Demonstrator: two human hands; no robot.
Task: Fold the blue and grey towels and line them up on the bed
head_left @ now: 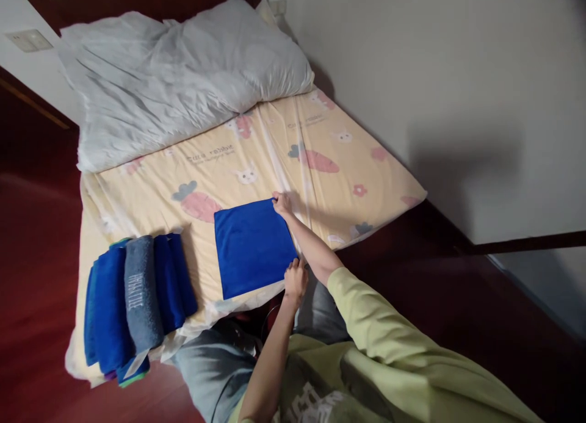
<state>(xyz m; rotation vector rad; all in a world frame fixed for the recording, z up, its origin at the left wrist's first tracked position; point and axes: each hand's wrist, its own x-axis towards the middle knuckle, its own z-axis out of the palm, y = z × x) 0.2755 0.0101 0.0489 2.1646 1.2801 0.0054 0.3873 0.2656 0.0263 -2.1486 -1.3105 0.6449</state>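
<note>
Green sleeves and grey trousers fill the near edge of the frame; the person sits close against the bed, looking down across it. Bed runs away toward the wall, covered in a pale yellow sheet printed with carrots and rabbits. White pillow, large and crumpled, lies at the far end.

Stack of folded towels sits at the near left corner of the bed: several blue ones with one grey one among them, lined up side by side and partly overhanging the edge. These look finished.

Blue towel lies flat on the sheet just right of the stack, apart from it. It is already a neat square, edges fairly true, so judged from its shape at least one fold is in; it is not yet as narrow as those in the stack, so more folding and the move to the stack seem left.

Right hand: arm stretched forward, sleeve pushed up, fingers pinched on the far right corner of the blue towel, pressing it to the sheet.

Left hand: forearm bare, coming up from the lap, wrist bent, fingers closed on the near right corner of the same towel at the bed's edge.

Both hands hold the right-hand edge; the towel rests flat, not lifted.
</note>
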